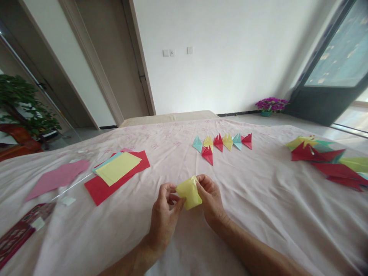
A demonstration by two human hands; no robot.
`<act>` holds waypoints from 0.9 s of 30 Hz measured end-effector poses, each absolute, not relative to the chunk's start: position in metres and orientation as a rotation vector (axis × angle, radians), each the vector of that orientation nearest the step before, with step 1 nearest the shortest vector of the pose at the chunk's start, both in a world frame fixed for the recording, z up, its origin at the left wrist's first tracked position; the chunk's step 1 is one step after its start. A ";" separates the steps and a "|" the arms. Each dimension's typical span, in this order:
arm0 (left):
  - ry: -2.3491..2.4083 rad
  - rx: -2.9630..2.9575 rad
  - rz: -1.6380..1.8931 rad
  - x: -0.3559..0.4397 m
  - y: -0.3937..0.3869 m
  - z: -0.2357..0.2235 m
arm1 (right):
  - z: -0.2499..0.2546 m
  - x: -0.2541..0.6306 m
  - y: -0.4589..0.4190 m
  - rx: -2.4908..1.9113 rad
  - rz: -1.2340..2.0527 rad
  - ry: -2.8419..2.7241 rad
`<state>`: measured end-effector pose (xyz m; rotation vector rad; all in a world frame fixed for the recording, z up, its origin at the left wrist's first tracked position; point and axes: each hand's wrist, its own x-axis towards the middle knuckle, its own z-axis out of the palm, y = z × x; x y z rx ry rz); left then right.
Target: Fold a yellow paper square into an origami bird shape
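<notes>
A small folded piece of yellow paper [188, 193] is held up between both hands, just above the cloth. My left hand [165, 214] pinches its left edge between thumb and fingers. On the opposite side, my right hand [212, 199] grips the upper right edge, with the thumb on the near face. Beyond the hands stand several small folded paper pieces in a row, among them a red one [207, 154] closest to me, a light blue one [197, 143] and a yellow one [227, 142].
Left of my hands lies a stack of sheets, a yellow sheet [117, 168] over a red sheet [99, 191]. Pink paper [59, 177] and a dark red patterned item [17, 234] sit farther left. Larger folded red paper pieces [307, 153] are at the right. Wrinkled pink cloth [258, 191] covers the surface.
</notes>
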<state>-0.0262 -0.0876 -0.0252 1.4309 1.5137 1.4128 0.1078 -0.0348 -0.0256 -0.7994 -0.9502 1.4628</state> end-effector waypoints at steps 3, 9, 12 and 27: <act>1.468 1.355 1.423 -0.025 -0.087 -0.024 | -0.026 0.106 -0.035 -0.802 1.462 -0.934; 1.406 1.491 1.315 -0.023 -0.092 -0.022 | -0.019 0.106 -0.033 -0.813 1.451 -0.854; 1.418 1.644 1.257 -0.021 -0.096 -0.019 | -0.018 0.105 -0.033 -0.819 1.439 -0.820; 1.485 1.543 1.317 -0.022 -0.092 -0.022 | -0.023 0.103 -0.038 -0.823 1.387 -0.945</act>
